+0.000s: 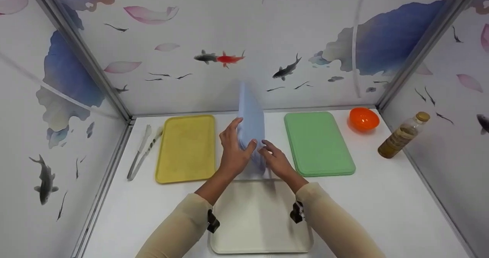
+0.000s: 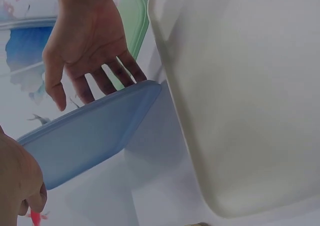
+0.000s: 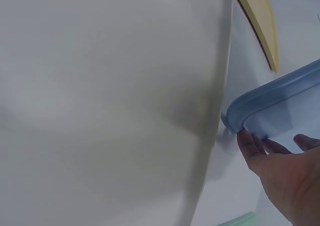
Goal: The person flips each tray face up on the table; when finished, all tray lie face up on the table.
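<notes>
A light blue tray (image 1: 252,120) stands tilted up on its edge in the middle, seen nearly edge-on in the head view. My left hand (image 1: 233,151) grips it from the left, with the thumb on the near side and the fingers along its upper part; the left wrist view shows this hand (image 2: 20,178) at the tray's end. From the right, my right hand (image 1: 278,160) touches the tray with its fingertips, fingers mostly extended. In the right wrist view the fingertips of this hand (image 3: 285,171) meet the tray's rim (image 3: 265,99) near a rounded corner.
A cream tray (image 1: 259,219) lies in front, under the forearms. To the left are a yellow tray (image 1: 187,149) and two slim metal utensils (image 1: 143,153). A green tray (image 1: 320,143), an orange bowl (image 1: 364,119) and a bottle (image 1: 401,137) stand right. Printed wall panels (image 1: 244,32) enclose the table.
</notes>
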The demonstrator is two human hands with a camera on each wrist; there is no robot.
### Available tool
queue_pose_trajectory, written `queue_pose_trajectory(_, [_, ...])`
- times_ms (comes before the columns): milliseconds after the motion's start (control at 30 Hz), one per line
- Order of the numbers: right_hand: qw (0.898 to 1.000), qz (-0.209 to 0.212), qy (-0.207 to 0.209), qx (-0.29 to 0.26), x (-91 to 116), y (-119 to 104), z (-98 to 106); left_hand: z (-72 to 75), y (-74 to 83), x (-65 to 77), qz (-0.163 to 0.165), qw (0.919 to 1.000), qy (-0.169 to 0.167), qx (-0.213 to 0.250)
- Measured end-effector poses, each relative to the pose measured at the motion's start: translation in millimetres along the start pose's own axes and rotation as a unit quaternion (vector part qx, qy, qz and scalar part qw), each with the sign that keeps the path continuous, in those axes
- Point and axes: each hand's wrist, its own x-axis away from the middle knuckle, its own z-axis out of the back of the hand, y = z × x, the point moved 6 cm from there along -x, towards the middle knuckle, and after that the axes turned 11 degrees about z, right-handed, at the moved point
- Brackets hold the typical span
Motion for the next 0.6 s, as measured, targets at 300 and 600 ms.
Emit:
queue_pose_trajectory(300, [0.999,0.048,-0.006,-0.024,-11.3,-36.9,4.2,-9.6,6.7,0.8,-0.002,0.9998,-0.017,0.014])
queue_pose_trajectory(600, [0.994,0.103,0.01,-0.02,-18.7,-73.0,17.8,-19.7,13.1,0.5,0.004,0.9971,-0.049,0.058])
